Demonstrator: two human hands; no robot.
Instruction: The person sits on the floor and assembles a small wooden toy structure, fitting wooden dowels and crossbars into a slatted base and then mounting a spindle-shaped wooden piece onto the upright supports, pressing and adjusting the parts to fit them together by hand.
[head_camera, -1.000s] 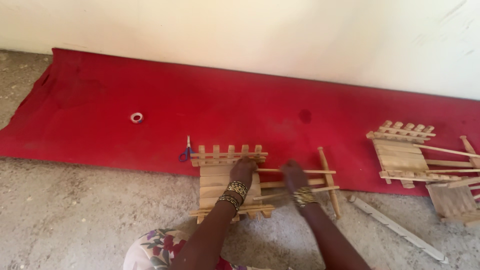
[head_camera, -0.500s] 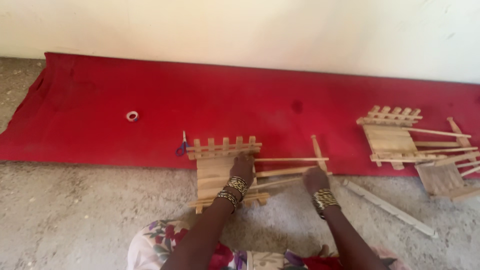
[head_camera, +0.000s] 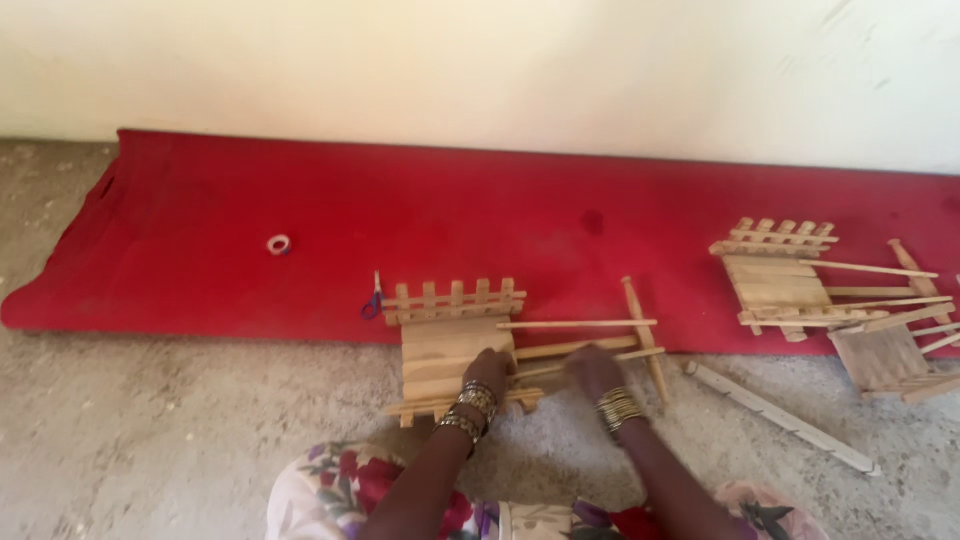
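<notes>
Both forearms reach forward from the bottom edge, bangles at each wrist: the left hand (head_camera: 488, 368) lies with fingers curled together on the right edge of the wooden slat frame (head_camera: 450, 345), which lies flat half on the red mat (head_camera: 300, 220) and half on the concrete floor (head_camera: 150, 440). The right hand (head_camera: 592, 366) sits just beside it, fingers bent down onto the thin wooden rods (head_camera: 580, 347) jutting from the frame; whether they clamp a rod, I cannot tell. Against half a second earlier, the right hand has moved left and forward from near the crossing stick (head_camera: 645, 335) to the rods, while the left hand stays put.
</notes>
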